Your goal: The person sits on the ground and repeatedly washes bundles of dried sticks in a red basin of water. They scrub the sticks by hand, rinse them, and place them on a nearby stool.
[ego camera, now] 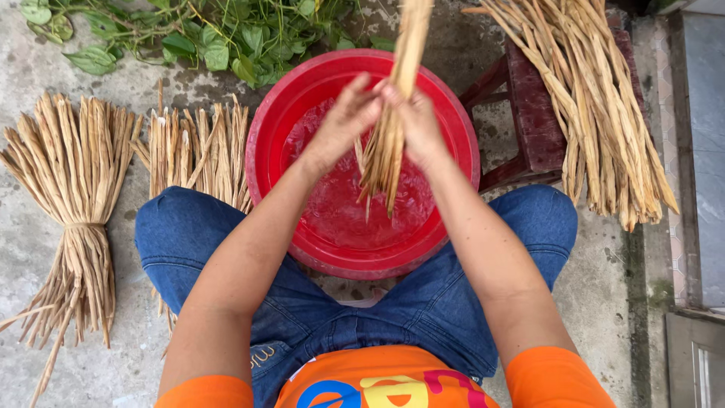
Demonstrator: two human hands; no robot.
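Observation:
Over a red plastic basin (276, 128) with water in it, both my hands grip one bunch of dried straw-coloured stalks (387, 151). My left hand (347, 117) clasps the bunch from the left and my right hand (414, 121) from the right, fingers meeting around it. The stalks' upper part runs up out of the frame; the lower ends hang wet just above the water. I am seated, with knees in blue jeans on either side of the basin.
A tied fan-shaped bundle of dried stalks (72, 196) lies on the concrete at left, a second bundle (198, 151) beside the basin. More stalks (596, 106) rest across a dark red wooden stool (532, 113) at right. Green leafy vines (219, 34) lie behind. A tiled step is at far right.

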